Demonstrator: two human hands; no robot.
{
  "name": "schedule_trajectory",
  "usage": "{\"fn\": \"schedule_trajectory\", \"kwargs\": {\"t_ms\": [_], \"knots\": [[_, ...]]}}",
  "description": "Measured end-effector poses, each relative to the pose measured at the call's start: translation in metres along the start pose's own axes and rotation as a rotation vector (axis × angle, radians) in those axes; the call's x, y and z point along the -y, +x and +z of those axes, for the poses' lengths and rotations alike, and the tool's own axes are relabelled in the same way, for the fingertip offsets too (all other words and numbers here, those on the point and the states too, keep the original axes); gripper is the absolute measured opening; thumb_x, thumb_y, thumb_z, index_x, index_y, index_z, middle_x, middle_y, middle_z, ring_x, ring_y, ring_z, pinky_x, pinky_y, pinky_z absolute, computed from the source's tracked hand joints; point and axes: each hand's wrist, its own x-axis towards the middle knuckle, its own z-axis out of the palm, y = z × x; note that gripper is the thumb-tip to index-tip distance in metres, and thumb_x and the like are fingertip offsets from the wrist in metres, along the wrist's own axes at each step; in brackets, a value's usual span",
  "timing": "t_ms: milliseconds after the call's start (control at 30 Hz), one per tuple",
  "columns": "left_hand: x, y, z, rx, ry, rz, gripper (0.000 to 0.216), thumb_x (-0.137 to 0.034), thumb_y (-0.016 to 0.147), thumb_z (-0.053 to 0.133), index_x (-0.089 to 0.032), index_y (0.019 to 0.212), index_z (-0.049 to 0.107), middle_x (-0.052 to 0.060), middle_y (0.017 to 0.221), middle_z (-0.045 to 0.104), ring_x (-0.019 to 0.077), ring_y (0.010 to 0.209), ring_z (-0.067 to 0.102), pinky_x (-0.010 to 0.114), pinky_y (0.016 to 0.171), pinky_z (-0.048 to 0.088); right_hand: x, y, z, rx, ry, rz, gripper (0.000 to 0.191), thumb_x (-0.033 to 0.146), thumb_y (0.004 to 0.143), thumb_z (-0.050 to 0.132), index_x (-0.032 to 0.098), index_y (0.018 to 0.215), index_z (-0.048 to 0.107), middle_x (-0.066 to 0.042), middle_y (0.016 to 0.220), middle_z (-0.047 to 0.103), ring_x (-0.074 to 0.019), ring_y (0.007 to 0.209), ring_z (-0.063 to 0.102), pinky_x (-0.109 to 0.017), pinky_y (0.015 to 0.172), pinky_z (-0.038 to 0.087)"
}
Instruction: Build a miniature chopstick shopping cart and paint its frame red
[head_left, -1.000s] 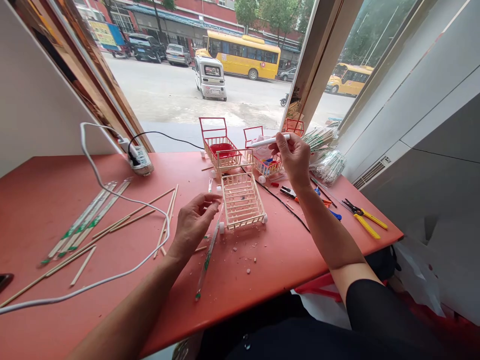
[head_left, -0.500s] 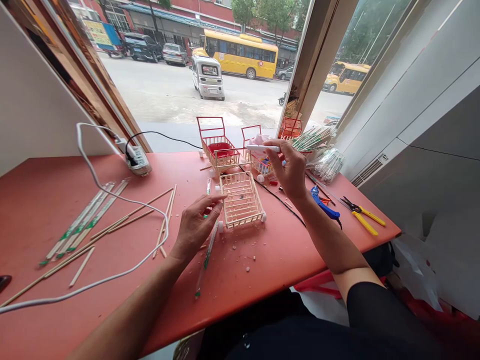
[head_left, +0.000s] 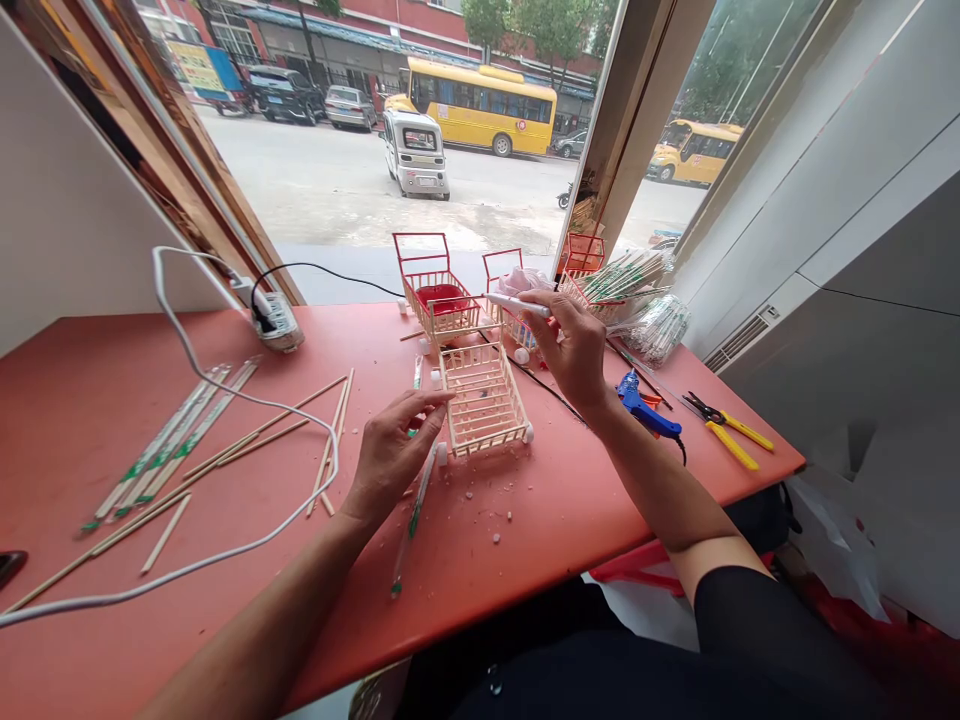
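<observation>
A miniature cart (head_left: 486, 405) made of pale wooden sticks, with white wheels and a raised handle frame, stands on the table. My left hand (head_left: 396, 447) pinches its left side rail between thumb and fingers. Above the far right corner of this cart, my right hand (head_left: 571, 340) grips a white marker-like pen (head_left: 516, 303), whose thin end points left toward the cart's handle. Behind sits a similar cart (head_left: 442, 297) with a red-painted handle and a red item inside. Another red-handled cart (head_left: 517, 325), partly hidden by my right hand, holds a pale plastic bag.
On the red table (head_left: 247, 640), wrapped chopsticks (head_left: 169, 450) and loose sticks (head_left: 169, 530) lie left, crossed by a white cable (head_left: 334, 445). A blue glue gun (head_left: 646, 408) and yellow-handled pliers (head_left: 731, 440) lie right. A power strip (head_left: 277, 322) stands near the window.
My right hand with the white pen has shifted slightly left and down, and the pen now tilts more. My left hand and the cart have stayed put.
</observation>
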Motion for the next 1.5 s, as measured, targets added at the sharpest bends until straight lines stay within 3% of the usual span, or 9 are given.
{"fn": "schedule_trajectory", "kwargs": {"t_ms": [200, 433, 833, 1000, 1200, 1500], "knots": [[-0.002, -0.001, -0.001, 0.001, 0.011, 0.033, 0.027, -0.042, 0.095, 0.065, -0.024, 0.098, 0.084, 0.006, 0.106, 0.083, 0.0193, 0.091, 0.074, 0.029, 0.077, 0.054, 0.004, -0.002, 0.017, 0.083, -0.001, -0.135, 0.022, 0.031, 0.110, 0.065, 0.028, 0.127, 0.078, -0.005, 0.124, 0.083, -0.0211, 0.115, 0.079, -0.039, 0.103, 0.064], [-0.005, -0.001, -0.002, 0.002, 0.018, 0.041, 0.027, -0.041, 0.095, 0.064, -0.024, 0.097, 0.084, 0.006, 0.107, 0.084, 0.0197, 0.091, 0.075, 0.029, 0.076, 0.055, 0.008, -0.008, 0.039, 0.116, 0.005, -0.242, 0.027, 0.029, 0.111, 0.063, 0.029, 0.134, 0.078, -0.004, 0.121, 0.082, -0.0171, 0.112, 0.077, -0.033, 0.102, 0.064], [-0.005, 0.000, -0.001, 0.001, 0.017, 0.033, 0.029, -0.043, 0.095, 0.064, -0.024, 0.098, 0.085, 0.007, 0.109, 0.085, 0.0212, 0.094, 0.076, 0.030, 0.078, 0.055, 0.006, -0.011, 0.035, 0.190, -0.094, -0.350, 0.030, 0.024, 0.111, 0.062, 0.028, 0.136, 0.078, -0.005, 0.120, 0.082, -0.0175, 0.113, 0.076, -0.034, 0.104, 0.063], [-0.005, -0.001, -0.001, 0.004, 0.009, 0.037, 0.028, -0.042, 0.095, 0.064, -0.023, 0.097, 0.085, 0.006, 0.109, 0.085, 0.0202, 0.093, 0.075, 0.029, 0.077, 0.054, 0.005, -0.012, 0.035, 0.123, -0.054, -0.343, 0.029, 0.028, 0.112, 0.061, 0.024, 0.134, 0.079, -0.007, 0.117, 0.084, -0.0179, 0.110, 0.077, -0.034, 0.103, 0.063], [-0.006, -0.001, -0.001, -0.001, 0.024, 0.026, 0.030, -0.043, 0.094, 0.063, -0.023, 0.098, 0.085, 0.007, 0.110, 0.085, 0.0209, 0.094, 0.076, 0.030, 0.077, 0.055, -0.001, -0.014, 0.024, 0.064, -0.052, -0.187, 0.026, 0.034, 0.109, 0.066, 0.028, 0.129, 0.081, -0.007, 0.117, 0.084, -0.0204, 0.108, 0.078, -0.037, 0.102, 0.063], [-0.005, -0.001, -0.001, -0.002, 0.018, 0.027, 0.029, -0.042, 0.094, 0.064, -0.023, 0.098, 0.086, 0.007, 0.111, 0.085, 0.0210, 0.094, 0.076, 0.030, 0.078, 0.056, -0.002, -0.019, 0.010, 0.031, -0.022, -0.155, 0.025, 0.034, 0.108, 0.066, 0.027, 0.126, 0.082, -0.007, 0.116, 0.085, -0.0216, 0.107, 0.080, -0.038, 0.102, 0.063]]}}
